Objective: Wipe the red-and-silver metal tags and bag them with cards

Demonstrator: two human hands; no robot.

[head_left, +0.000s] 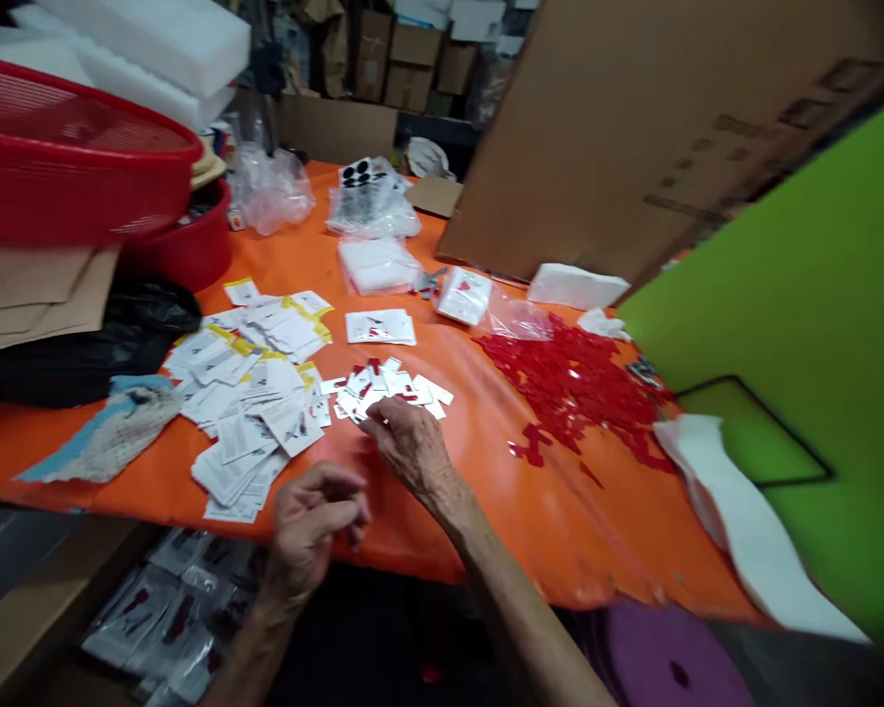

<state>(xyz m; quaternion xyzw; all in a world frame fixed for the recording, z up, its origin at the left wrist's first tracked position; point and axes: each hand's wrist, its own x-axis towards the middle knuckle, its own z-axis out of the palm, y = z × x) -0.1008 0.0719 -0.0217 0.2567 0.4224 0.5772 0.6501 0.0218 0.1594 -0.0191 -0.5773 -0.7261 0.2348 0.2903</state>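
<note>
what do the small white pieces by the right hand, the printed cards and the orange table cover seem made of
Small white pieces: perhaps plastic or coated card; bright glints suggest gloss, but blur leaves it open.
Printed cards: paper or thin card, fairly matte; thin with crisp edges.
Orange table cover: probably vinyl, semi-gloss, judging by smooth sheen.

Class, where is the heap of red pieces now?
In the head view, the red heap lies on the right of the orange tabletop, between the right hand and the green panel.

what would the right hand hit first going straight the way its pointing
Probably the small silver pieces, just ahead of the right hand; whether they touch is unclear.
</note>
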